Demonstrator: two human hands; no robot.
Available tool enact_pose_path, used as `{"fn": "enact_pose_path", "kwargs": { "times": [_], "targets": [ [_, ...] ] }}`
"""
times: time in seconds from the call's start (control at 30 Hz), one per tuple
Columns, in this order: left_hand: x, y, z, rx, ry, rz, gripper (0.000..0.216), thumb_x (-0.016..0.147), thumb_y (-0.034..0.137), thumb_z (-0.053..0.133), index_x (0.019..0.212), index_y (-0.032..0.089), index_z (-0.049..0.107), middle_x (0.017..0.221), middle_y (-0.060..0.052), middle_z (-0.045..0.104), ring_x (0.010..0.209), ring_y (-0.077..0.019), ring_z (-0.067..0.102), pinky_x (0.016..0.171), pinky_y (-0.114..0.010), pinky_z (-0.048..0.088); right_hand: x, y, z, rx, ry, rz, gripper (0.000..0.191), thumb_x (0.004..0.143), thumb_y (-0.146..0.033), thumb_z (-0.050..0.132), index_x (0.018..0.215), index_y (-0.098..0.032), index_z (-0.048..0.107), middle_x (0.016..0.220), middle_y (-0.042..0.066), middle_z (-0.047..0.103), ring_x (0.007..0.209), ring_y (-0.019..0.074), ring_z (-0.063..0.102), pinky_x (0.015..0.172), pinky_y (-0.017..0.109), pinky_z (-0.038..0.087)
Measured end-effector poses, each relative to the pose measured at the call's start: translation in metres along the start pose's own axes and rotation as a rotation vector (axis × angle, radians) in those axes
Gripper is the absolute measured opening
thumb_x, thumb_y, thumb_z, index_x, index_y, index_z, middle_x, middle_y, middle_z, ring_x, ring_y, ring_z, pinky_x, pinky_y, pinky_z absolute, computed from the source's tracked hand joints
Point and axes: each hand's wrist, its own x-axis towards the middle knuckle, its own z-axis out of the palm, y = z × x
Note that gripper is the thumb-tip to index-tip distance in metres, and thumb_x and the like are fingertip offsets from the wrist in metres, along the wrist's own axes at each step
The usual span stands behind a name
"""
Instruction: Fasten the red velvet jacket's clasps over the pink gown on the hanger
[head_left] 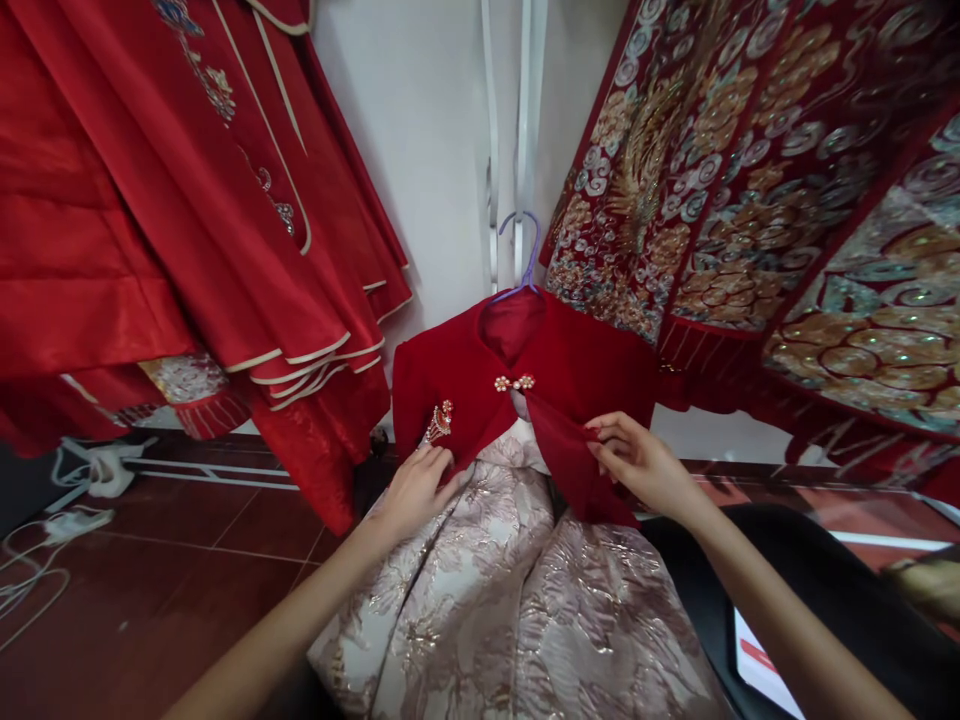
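Note:
A short red velvet jacket (585, 350) hangs on a purple hanger (531, 262) over a silvery-pink brocade dress (480, 600). A beaded gold clasp (514, 383) joins the jacket at the neck, and a jewelled brooch (441, 420) sits on its left-hand panel. My left hand (420, 490) rests at that panel's lower edge, just below the brooch, its fingers bent over the cloth; whether they pinch the hem is hidden. With thumb and fingertips, my right hand (637, 455) pinches the front edge of the other panel, which folds outward and shows its lining.
Plain red satin garments (225, 200) hang at the left. Heavily embroidered red garments (735, 200) hang at the right. White cables (37, 570) and a power strip (79, 522) lie on the tiled floor. A black seat (697, 590) stands behind my right forearm.

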Motion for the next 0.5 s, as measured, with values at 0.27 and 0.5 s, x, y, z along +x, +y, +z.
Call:
{"fn": "enact_pose_path", "kwargs": {
  "times": [0.27, 0.5],
  "targets": [
    [0.033, 0.05, -0.006, -0.124, -0.121, 0.179, 0.02, 0.093, 0.027, 0.037, 0.094, 0.018, 0.055, 0.089, -0.006, 0.06, 0.076, -0.0185, 0.061, 0.069, -0.029, 0.048, 0.0, -0.046, 0.02, 0.108, -0.327, -0.044, 0.015, 0.081, -0.034, 0.061, 0.085, -0.021, 0.056, 0.081, 0.001, 0.059, 0.073, 0.0132, 0.058, 0.069, 0.026, 0.05],
    [0.061, 0.095, 0.046, -0.372, -0.014, 0.12, 0.03, 0.083, 0.017, 0.045, 0.109, 0.012, 0.059, 0.106, -0.015, 0.064, 0.099, -0.0282, 0.059, 0.088, -0.039, 0.05, 0.027, -0.058, 0.082, -0.028, -0.206, -0.332, 0.022, 0.079, -0.026, 0.062, 0.078, -0.022, 0.04, 0.068, -0.005, 0.046, 0.061, 0.009, 0.047, 0.061, 0.022, 0.043]
  ]
}}
